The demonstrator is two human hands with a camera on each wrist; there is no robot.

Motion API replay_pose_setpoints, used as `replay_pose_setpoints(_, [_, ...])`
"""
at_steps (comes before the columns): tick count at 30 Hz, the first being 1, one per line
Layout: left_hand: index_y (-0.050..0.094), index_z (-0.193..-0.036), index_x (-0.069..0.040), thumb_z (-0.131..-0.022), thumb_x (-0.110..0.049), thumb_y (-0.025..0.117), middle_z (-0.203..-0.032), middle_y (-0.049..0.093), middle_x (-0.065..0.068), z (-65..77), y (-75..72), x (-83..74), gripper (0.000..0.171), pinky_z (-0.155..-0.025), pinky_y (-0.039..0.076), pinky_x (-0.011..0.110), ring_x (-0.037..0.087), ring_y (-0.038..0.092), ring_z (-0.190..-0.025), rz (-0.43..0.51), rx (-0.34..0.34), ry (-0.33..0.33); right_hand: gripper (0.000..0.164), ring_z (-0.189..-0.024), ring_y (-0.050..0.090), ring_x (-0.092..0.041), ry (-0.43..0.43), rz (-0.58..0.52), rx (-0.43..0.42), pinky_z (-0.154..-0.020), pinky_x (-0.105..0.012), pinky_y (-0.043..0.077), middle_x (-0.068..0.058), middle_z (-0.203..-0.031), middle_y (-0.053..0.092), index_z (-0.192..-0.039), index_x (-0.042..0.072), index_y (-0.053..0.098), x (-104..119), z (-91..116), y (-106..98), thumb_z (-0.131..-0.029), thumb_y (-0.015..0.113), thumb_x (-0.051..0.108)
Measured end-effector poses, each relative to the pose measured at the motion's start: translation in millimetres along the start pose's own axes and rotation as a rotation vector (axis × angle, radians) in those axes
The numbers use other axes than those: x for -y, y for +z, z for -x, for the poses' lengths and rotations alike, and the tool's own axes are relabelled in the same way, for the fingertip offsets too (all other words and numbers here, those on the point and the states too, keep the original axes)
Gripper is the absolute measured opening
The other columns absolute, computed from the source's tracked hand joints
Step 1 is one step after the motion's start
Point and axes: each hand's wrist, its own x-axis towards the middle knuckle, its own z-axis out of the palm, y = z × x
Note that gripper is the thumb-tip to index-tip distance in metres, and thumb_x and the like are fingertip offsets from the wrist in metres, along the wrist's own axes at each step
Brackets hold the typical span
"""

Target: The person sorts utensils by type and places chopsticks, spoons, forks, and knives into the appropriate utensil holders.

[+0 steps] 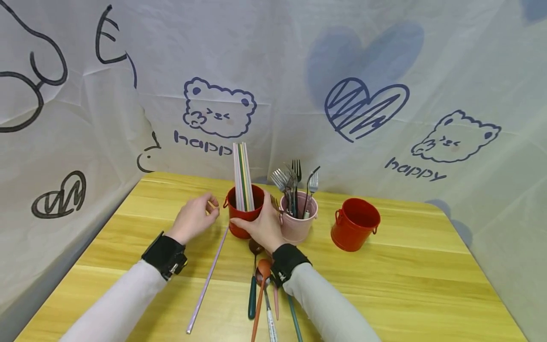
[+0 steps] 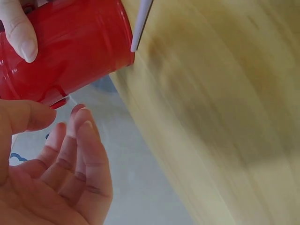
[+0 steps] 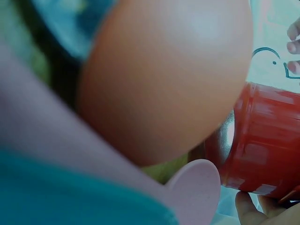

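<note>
A red bucket [image 1: 237,214] with a bundle of straws [image 1: 242,178] stands at the back of the table. My right hand [image 1: 267,228] grips this bucket from its right side, thumb across the front. Left of it hovers my left hand [image 1: 195,216], fingers loosely bent and holding nothing. In the left wrist view, its fingertips [image 2: 86,124] are close to the bucket's side handle. A single purple straw [image 1: 209,275] lies on the wood, its far end by the bucket's base. Under my right wrist lie an orange spoon [image 1: 264,268], a pink spoon [image 3: 194,192] and a dark-green-handled spoon [image 1: 252,297].
Just right of the gripped bucket is a pink bucket [image 1: 295,230] with several forks [image 1: 279,179] in it. Further right stands another red bucket [image 1: 348,236] with nothing visible inside. A white cloth [image 1: 290,61] with drawings hangs behind the wooden table [image 1: 406,289].
</note>
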Motion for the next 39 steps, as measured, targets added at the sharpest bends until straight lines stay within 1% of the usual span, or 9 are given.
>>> replay_pose_setpoints(3, [0.062,-0.104,-0.002,-0.094,-0.014,0.061,-0.089,0.072,0.015,4.4,1.5,1.0,0.016,-0.054,0.041,0.027,0.017,0.057,-0.062,-0.004,0.034,-0.022,0.095,-0.137,0.052,-0.024,0.003,0.005,0.001,-0.115,-0.047,0.044,-0.006,-0.151,0.049,-0.153,0.021,0.027,-0.4,-0.1,0.5,-0.079,0.086,0.032])
replay_pose_setpoints(8, [0.061,-0.104,-0.002,-0.095,-0.016,0.062,-0.084,0.07,0.011,12.7,4.6,0.5,0.017,-0.053,0.041,0.027,0.016,0.056,-0.06,-0.019,0.115,-0.059,0.094,-0.138,0.051,-0.025,0.003,0.004,-0.004,-0.115,-0.048,0.044,-0.006,-0.152,0.049,-0.152,0.021,0.028,-1.0,-0.5,1.2,-0.079,0.086,0.032])
replay_pose_setpoints(12, [0.062,-0.104,-0.002,-0.095,-0.019,0.062,-0.083,0.069,0.009,20.1,5.4,-2.0,0.018,-0.055,0.042,0.028,0.016,0.057,-0.063,-0.06,0.187,-0.092,0.094,-0.139,0.05,-0.025,0.01,-0.002,-0.013,-0.115,-0.048,0.044,-0.006,-0.153,0.048,-0.152,0.021,0.028,-1.1,-0.6,1.1,-0.079,0.086,0.032])
replay_pose_setpoints(18, [0.063,-0.101,-0.002,-0.096,-0.021,0.062,-0.075,0.06,0.004,34.1,7.2,-5.6,0.019,-0.057,0.04,0.027,0.017,0.053,-0.062,-0.118,0.276,-0.117,0.094,-0.14,0.049,-0.025,0.02,-0.004,-0.006,-0.116,-0.048,0.043,-0.005,-0.153,0.048,-0.152,0.023,0.027,-1.0,-0.7,1.3,-0.079,0.086,0.033])
replay_pose_setpoints(20, [0.063,-0.098,-0.003,-0.094,-0.02,0.063,-0.073,0.06,0.004,38.9,8.1,-7.5,0.017,-0.057,0.04,0.028,0.017,0.053,-0.062,-0.135,0.285,-0.112,0.095,-0.14,0.049,-0.024,0.023,-0.002,-0.004,-0.116,-0.048,0.043,-0.004,-0.153,0.048,-0.153,0.023,0.027,-0.9,-0.4,1.2,-0.079,0.086,0.033])
replay_pose_setpoints(24, [0.063,-0.091,-0.005,-0.091,-0.019,0.066,-0.076,0.063,0.004,47.9,10.1,-12.5,0.015,-0.058,0.043,0.03,0.018,0.055,-0.065,-0.178,0.282,-0.087,0.095,-0.14,0.049,-0.024,0.025,-0.002,-0.003,-0.116,-0.049,0.043,-0.004,-0.153,0.048,-0.153,0.023,0.027,-0.1,-0.1,1.4,-0.079,0.086,0.033])
replay_pose_setpoints(28, [0.062,-0.086,-0.006,-0.09,-0.019,0.067,-0.075,0.064,0.004,54.2,13.5,-17.6,0.015,-0.058,0.045,0.031,0.018,0.056,-0.066,-0.204,0.285,-0.072,0.095,-0.14,0.049,-0.025,0.025,-0.002,-0.004,-0.116,-0.048,0.042,-0.004,-0.154,0.047,-0.153,0.023,0.027,0.2,-0.6,1.0,-0.079,0.086,0.033])
replay_pose_setpoints(33, [0.06,-0.077,-0.006,-0.086,-0.017,0.069,-0.066,0.059,0.002,59.9,20.1,-20.1,0.017,-0.052,0.041,0.03,0.017,0.054,-0.059,-0.215,0.281,-0.079,0.095,-0.14,0.048,-0.025,0.027,-0.006,0.0,-0.116,-0.048,0.042,-0.005,-0.154,0.047,-0.153,0.022,0.027,0.3,-1.1,1.2,-0.08,0.086,0.032])
replay_pose_setpoints(39, [0.052,-0.061,-0.012,-0.083,-0.019,0.074,-0.052,0.046,-0.003,63.4,32.5,-20.7,0.032,-0.044,0.034,0.026,0.014,0.047,-0.047,-0.281,0.255,-0.097,0.095,-0.14,0.049,-0.024,0.027,-0.007,0.003,-0.117,-0.048,0.042,-0.004,-0.154,0.047,-0.153,0.023,0.027,-0.8,-1.4,1.2,-0.08,0.086,0.032])
